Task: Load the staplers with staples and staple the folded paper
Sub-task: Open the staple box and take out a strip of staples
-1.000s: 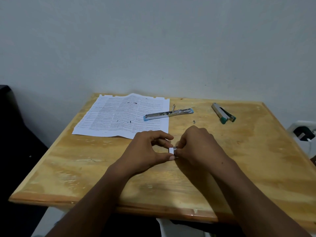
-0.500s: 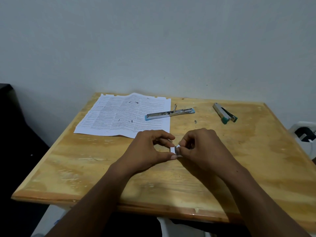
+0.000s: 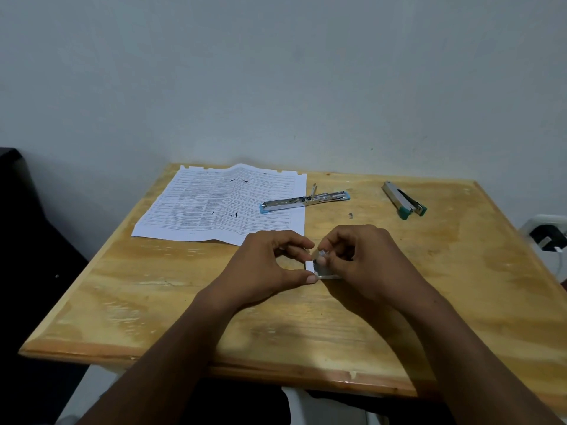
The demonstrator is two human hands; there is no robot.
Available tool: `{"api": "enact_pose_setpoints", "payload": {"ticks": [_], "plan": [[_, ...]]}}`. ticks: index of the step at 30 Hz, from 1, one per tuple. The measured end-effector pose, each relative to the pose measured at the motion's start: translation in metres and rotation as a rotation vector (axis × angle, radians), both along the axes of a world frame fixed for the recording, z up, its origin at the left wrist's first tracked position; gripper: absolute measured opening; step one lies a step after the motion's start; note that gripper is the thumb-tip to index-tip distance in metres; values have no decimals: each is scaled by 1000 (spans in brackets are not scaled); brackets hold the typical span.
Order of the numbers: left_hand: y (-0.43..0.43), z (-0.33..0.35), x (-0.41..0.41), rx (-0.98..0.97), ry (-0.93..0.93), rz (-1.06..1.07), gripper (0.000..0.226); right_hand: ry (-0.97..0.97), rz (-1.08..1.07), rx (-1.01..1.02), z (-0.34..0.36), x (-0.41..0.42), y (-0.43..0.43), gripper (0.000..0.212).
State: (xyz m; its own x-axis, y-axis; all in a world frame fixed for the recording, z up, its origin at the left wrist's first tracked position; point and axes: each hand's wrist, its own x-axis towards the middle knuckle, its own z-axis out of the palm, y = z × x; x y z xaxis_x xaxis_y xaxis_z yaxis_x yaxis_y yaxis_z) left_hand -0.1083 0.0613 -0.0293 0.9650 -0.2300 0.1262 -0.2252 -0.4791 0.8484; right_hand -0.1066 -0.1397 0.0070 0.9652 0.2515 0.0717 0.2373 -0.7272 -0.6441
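**A:** What are the hands doing?

**B:** They meet at the middle of the table [image 3: 122, 302]. The left hand [image 3: 264, 268] pinches a small white packet [image 3: 310, 266] between thumb and forefinger. The right hand [image 3: 368, 265] has its fingertips curled onto the packet's right end, so both are grasping it. A grey strip [image 3: 329, 275] shows at its lower edge. I cannot tell whether that is a row of staples.

**A:** And the staplers?

**B:** Both lie untouched, well apart from the hands. The blue stapler [image 3: 303, 201] is at twelve o'clock from them, swung open flat with its metal channel up. Its left end rests on the right edge of the paper. The green stapler [image 3: 403, 200] is at about one o'clock, closed, near the far right of the table.

**A:** The paper?

**B:** The printed sheet [image 3: 221, 204] lies at eleven o'clock, spread out with creases across it, its near edge just beyond the left hand's knuckles. A tiny metal bit [image 3: 350, 215] sits between the staplers. At three o'clock, off the table, a black plug [image 3: 547, 237] is in a wall socket.
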Motion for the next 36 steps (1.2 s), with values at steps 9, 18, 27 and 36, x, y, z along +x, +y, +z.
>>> {"api": "enact_pose_setpoints", "payload": {"ticks": [9,18,27,36], "plan": [[0,0,1,14,-12,-8,48,-7,35,13,0,0,1,11],[0,1,0,23,-3,-7,48,-53,0,48,-4,0,0,9],[0,1,1,13,8,-12,47,-60,22,85,-7,3,-4,5],[-1,11,-4,4,54,-9,47,93,-127,492,8,2,-12,5]]}}
